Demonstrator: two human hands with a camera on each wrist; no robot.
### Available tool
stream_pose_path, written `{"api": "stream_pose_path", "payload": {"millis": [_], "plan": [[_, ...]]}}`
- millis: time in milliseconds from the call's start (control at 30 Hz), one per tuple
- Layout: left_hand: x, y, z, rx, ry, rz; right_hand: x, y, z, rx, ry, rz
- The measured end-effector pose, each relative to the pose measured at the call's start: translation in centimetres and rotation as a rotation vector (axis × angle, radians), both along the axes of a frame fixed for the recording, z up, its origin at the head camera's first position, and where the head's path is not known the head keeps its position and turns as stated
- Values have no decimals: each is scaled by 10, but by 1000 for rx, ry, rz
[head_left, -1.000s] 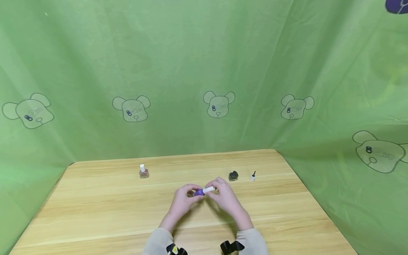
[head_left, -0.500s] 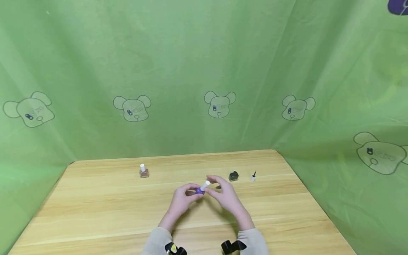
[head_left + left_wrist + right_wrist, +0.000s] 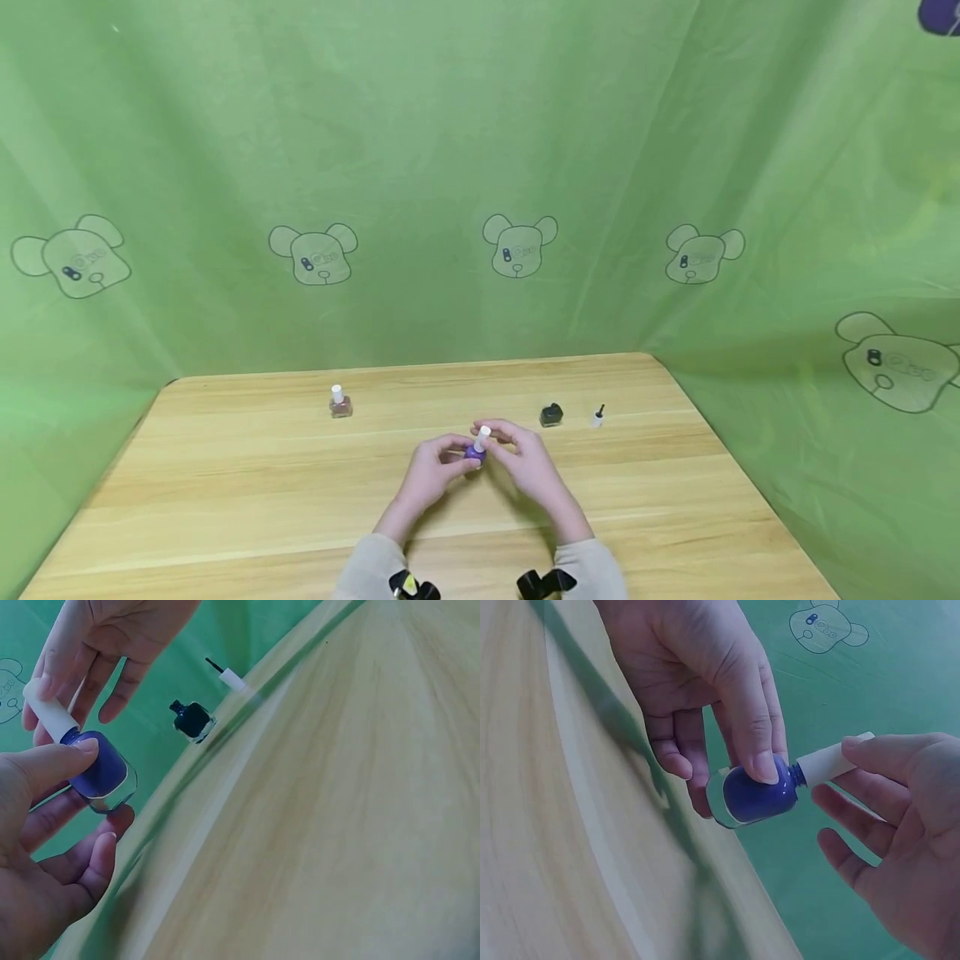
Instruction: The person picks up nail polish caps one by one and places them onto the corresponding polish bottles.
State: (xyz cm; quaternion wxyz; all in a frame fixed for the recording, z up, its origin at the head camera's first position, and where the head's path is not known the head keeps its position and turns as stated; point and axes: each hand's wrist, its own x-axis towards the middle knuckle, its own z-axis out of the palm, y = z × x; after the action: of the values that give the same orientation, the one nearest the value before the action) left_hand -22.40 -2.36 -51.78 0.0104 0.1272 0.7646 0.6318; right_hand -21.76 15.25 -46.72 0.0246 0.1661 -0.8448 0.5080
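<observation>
A small glass bottle of purple nail polish is held between thumb and fingers of my left hand. In the right wrist view its white cap sits at the neck, with some threads showing between cap and bottle. My right hand pinches that cap between thumb and fingers, its other fingers spread apart. Beyond the right hand stands an uncapped bottle of black nail polish. Beside it a white cap rests on its top end, dark brush pointing up.
A capped bottle of mauve nail polish stands at the back left of the wooden table. Green cloth printed with bear heads hangs behind and at both sides. Dark wrist cameras sit at the sleeves.
The purple bottle and cap have turned from lying sideways to nearly upright. My right fingers loosened from the cap, then closed around it again.
</observation>
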Motion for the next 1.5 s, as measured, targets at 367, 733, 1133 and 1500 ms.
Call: {"api": "stream_pose_path", "payload": {"millis": [367, 733, 1133, 1500], "plan": [[1, 5, 0, -34, 41, 33, -2, -4, -5, -51, 45, -163], [7, 12, 4, -44, 79, 72, -2, -12, -7, -110, 115, -335], [3, 8, -1, -16, 24, 48, -7, -5, -11, -207, 45, -184], [1, 2, -3, -10, 19, 10, -5, 2, -10, -281, -88, 47]]}}
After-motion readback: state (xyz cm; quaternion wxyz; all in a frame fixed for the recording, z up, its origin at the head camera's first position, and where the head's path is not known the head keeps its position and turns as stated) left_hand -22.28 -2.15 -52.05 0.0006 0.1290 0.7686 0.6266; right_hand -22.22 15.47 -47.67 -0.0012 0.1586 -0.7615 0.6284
